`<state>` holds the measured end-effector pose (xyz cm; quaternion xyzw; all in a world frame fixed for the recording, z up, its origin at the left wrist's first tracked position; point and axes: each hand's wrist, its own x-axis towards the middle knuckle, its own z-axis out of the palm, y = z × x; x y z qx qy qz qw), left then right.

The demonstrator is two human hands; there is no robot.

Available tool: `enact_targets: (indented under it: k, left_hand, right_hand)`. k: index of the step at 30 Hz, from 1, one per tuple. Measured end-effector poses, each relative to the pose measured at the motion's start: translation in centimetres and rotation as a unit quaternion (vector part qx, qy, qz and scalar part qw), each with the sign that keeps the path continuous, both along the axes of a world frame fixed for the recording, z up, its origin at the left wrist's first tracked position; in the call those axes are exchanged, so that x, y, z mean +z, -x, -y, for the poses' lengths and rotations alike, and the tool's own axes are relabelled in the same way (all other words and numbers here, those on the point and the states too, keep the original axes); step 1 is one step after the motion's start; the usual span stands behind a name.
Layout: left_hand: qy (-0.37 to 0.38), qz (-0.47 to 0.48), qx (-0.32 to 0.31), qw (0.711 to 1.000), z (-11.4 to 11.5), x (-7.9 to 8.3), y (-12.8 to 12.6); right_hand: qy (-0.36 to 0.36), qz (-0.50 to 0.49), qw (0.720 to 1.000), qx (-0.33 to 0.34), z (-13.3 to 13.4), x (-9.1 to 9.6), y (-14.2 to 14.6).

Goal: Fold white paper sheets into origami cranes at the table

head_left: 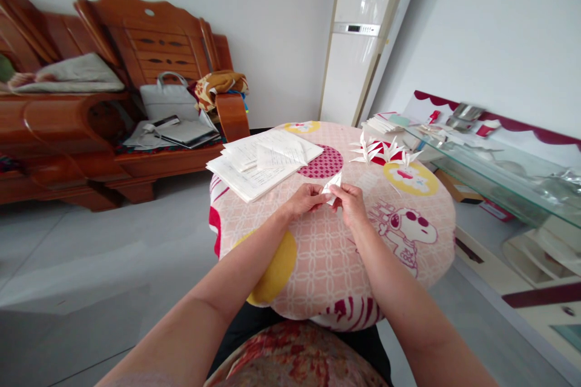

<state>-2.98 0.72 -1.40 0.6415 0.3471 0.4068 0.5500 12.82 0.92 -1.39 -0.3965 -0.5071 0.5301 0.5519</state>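
Note:
A small folded piece of white paper (334,181) is held up between my two hands over the round table. My left hand (307,200) pinches its left and lower edge, and my right hand (348,201) pinches its right side with thumb and fingers. Parts of the paper are hidden behind the fingers. Beyond my right hand stand several folded white paper shapes with pointed tips, among them a spiky one (364,150). A stack of printed paper sheets (254,184) lies on the table to the left of my hands.
A patterned cloth (318,266) covers the round table. At right stands a glass-topped cabinet (490,175) with a cup and metal ware. Another paper stack (384,123) sits at the table's far right. Behind left is a wooden chair (149,42) holding a grey bag (167,98); a person's hand shows far left.

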Motion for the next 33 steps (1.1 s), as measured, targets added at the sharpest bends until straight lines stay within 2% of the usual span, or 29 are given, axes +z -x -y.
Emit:
enact_targets:
  k: [3,12,19,24,33]
  left_hand:
    - [0.003,-0.016,-0.003,1.0,-0.1,-0.2,-0.1]
    - [0.013,0.017,0.023,1.0,-0.2,-0.3,-0.1]
    - [0.051,0.088,0.048,0.994,-0.3,-0.2,-0.1]
    - [0.059,0.124,0.035,0.99,-0.2,-0.1,0.1]
    - [0.084,0.106,-0.002,0.991,-0.2,-0.4,0.3]
  right_hand:
    - [-0.002,-0.004,1.0,-0.025,0.0,-0.1,-0.1]
    - [-0.024,-0.004,0.999,-0.041,0.1,0.0,0.1]
    - [-0.035,-0.001,0.999,-0.029,0.2,0.5,0.2]
    - [-0.026,-0.026,0.999,-0.021,0.2,0.9,0.3]
    - [-0.024,-0.033,0.999,-0.013,0.3,0.8,0.2]
